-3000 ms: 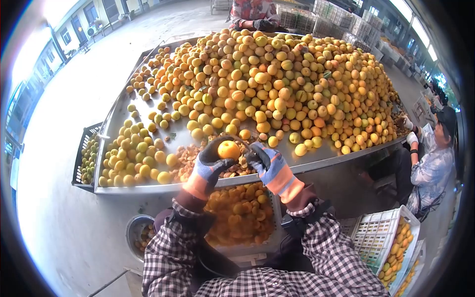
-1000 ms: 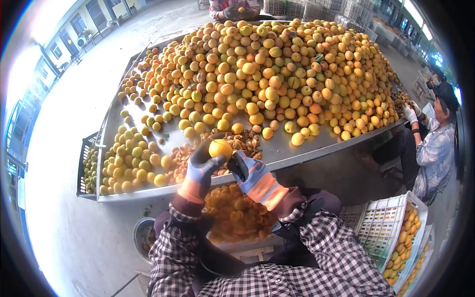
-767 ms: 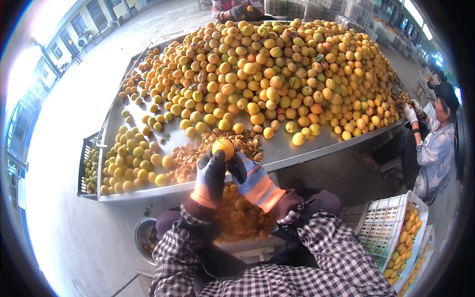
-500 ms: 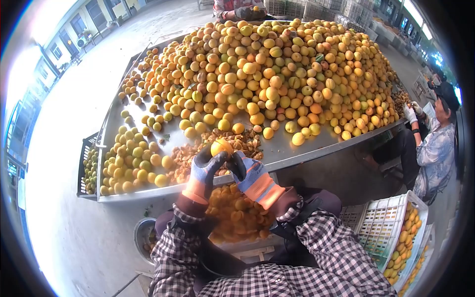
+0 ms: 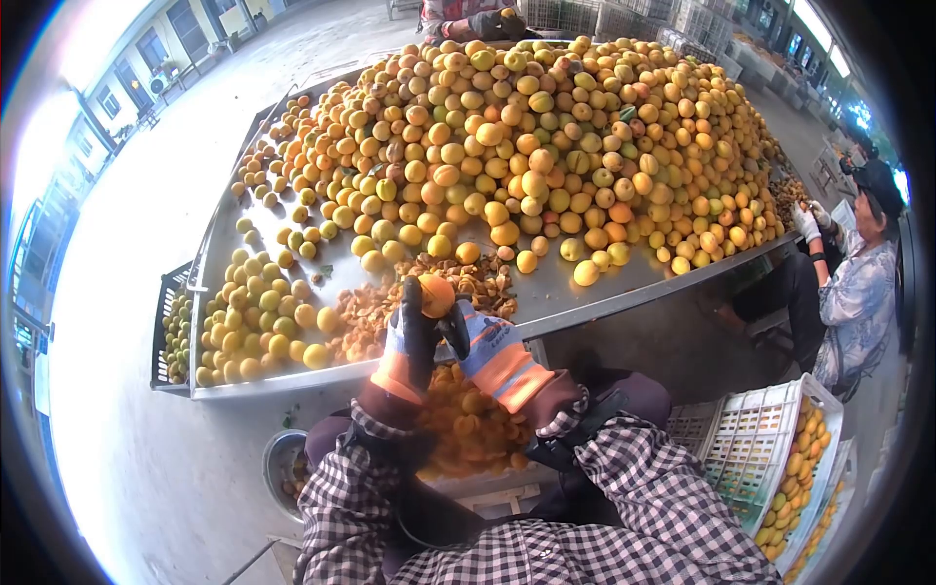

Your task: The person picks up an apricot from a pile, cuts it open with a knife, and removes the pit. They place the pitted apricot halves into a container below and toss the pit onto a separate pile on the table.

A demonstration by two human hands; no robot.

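My left hand [image 5: 413, 336], in a blue, orange and black glove, grips an orange apricot [image 5: 437, 295] between thumb and fingers above the near table edge. Close below the fruit is my right hand [image 5: 487, 346], gloved alike, with its fingers bent together. Whether a small tool sits in those fingers is hidden. Behind both hands lies a heap of small brown pieces [image 5: 483, 283] on the metal table [image 5: 575, 304]. Beneath them, between my knees, is a container of orange apricot pieces [image 5: 473, 429], partly blurred.
A large apricot pile [image 5: 546, 156] covers much of the table, with greener apricots [image 5: 258, 312] at left. A black crate [image 5: 174, 331] adjoins the left edge. A metal bowl [image 5: 285, 473] and white crates [image 5: 756, 439] flank my legs. Co-workers sit at right [image 5: 858, 283] and opposite [image 5: 468, 21].
The apricot has turned in my left hand and now shows a more orange side. My left fingers have shifted upright around it, and my right hand has moved slightly left and down.
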